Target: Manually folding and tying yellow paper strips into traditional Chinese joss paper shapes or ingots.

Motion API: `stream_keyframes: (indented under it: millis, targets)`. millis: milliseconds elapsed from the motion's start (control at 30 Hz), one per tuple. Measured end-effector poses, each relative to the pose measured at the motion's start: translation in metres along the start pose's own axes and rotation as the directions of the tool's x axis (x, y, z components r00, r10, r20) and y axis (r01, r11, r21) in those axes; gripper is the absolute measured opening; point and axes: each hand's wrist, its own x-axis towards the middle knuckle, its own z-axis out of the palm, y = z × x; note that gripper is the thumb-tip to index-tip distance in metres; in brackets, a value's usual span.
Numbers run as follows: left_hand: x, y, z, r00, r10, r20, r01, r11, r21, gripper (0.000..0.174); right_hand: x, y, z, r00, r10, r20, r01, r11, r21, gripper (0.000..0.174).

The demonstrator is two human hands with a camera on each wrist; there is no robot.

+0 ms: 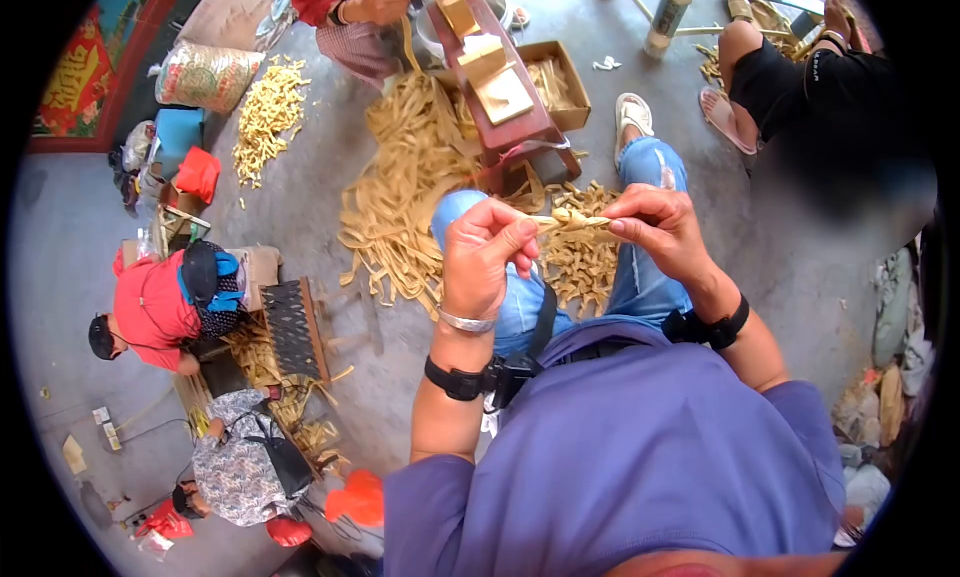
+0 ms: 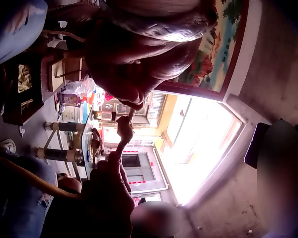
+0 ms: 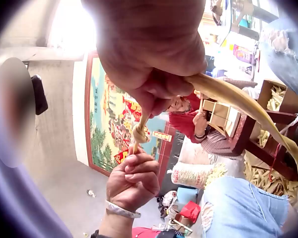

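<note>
**Snug the knot (image 1: pixel 570 219) down evenly between two pinches**

I have both hands in a narrow pinch on one tan strip (image 1: pixel 599 222): the left hand (image 1: pixel 480 252) grips it just left of the knot, the right hand (image 1: pixel 660 227) just right of it. The knot itself hangs in the air between them, above the lap.

I read this as the tightening, so I want the two pulls level and equal; if one side wins, the knot could creep along or cinch lopsided. A short span gives me better control, so I'd keep both pinches close in. I'd also build the tension gradually, because a jerk might split the strip.

From the right hand a long loose end (image 3: pixel 246 101) curves away toward the edge of that wrist's view. I'd mind that it doesn't get caught in the twist.

Below, between the legs of the blue jeans (image 1: pixel 645 282), lies a pile of small twisted pieces (image 1: pixel 580 267), a handy guide, I think, to how tight mine should finish. Farther off and to the left, loose strips (image 1: pixel 400 172) lie heaped on the floor. On the far side, the dark red counter (image 1: pixel 533 135) carries wooden pieces (image 1: pixel 502 95), well apart from my pull.
</note>
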Motion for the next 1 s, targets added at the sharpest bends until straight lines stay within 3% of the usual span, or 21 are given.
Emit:
stream_keyframes:
  millis: [67, 167, 200, 300, 333, 433, 467, 567, 667, 767, 800, 933, 1000]
  targets:
    - [0.002, -0.003, -0.007, 0.999, 0.028, 0.036, -0.028, 1.0, -0.005, 0.01, -0.001, -0.001, 0.002, 1.0, 0.007, -0.021, -0.006, 1.0, 0.018, 0.012]
    - [0.01, 0.004, -0.004, 0.998, 0.025, -0.052, -0.022, 0.998, 0.057, 0.015, 0.004, -0.001, 0.008, 0.996, 0.069, -0.05, -0.065, 0.994, 0.091, 0.014]
    - [0.013, 0.009, -0.011, 0.999, 0.042, 0.019, -0.044, 0.99, 0.136, 0.036, 0.006, 0.0, 0.007, 0.995, 0.086, -0.046, -0.082, 0.992, 0.092, 0.014]
    - [0.008, 0.015, 0.002, 0.98, 0.12, 0.161, -0.173, 0.91, 0.377, 0.051, 0.012, 0.0, 0.011, 0.979, 0.196, -0.048, -0.18, 0.955, 0.234, 0.014]
    - [0.007, 0.014, 0.009, 0.978, 0.147, 0.148, -0.192, 0.909, 0.37, 0.05, 0.013, -0.001, 0.014, 0.968, 0.246, -0.042, -0.223, 0.927, 0.303, 0.014]
    - [0.015, -0.002, 0.004, 0.941, 0.274, 0.2, -0.338, 0.801, 0.494, 0.03, 0.018, -0.003, 0.023, 0.966, 0.232, -0.116, -0.192, 0.941, 0.278, 0.015]
    - [0.016, -0.008, 0.006, 0.931, 0.351, 0.098, -0.354, 0.807, 0.473, 0.018, 0.017, 0.001, 0.022, 0.969, 0.219, -0.114, -0.187, 0.953, 0.239, 0.015]
    - [0.014, -0.001, -0.012, 0.909, 0.356, -0.216, -0.245, 0.877, 0.414, 0.019, 0.015, 0.015, 0.004, 0.953, 0.254, -0.165, -0.225, 0.959, 0.174, 0.014]
    - [0.019, 0.012, -0.016, 0.924, 0.344, -0.166, -0.259, 0.885, 0.386, 0.019, 0.017, 0.001, -0.001, 0.925, 0.359, -0.125, -0.315, 0.908, 0.276, 0.014]
    - [0.026, -0.002, 0.008, 0.903, 0.402, 0.153, -0.384, 0.595, 0.706, 0.023, 0.026, -0.003, 0.015, 0.94, 0.334, -0.063, -0.307, 0.914, 0.266, 0.015]
    - [0.029, -0.008, 0.0, 0.892, 0.377, 0.248, -0.431, 0.546, 0.719, 0.03, 0.028, -0.002, 0.019, 0.942, 0.333, -0.044, -0.31, 0.913, 0.265, 0.016]
    - [0.022, -0.011, -0.002, 0.979, 0.197, 0.051, -0.194, 0.829, 0.525, 0.04, 0.024, 0.004, 0.017, 0.938, 0.346, 0.019, -0.339, 0.904, 0.262, 0.017]
    - [0.021, -0.015, -0.018, 0.996, 0.039, 0.076, -0.066, 0.921, 0.385, 0.034, 0.021, 0.005, 0.018, 0.936, 0.351, 0.026, -0.345, 0.903, 0.255, 0.017]
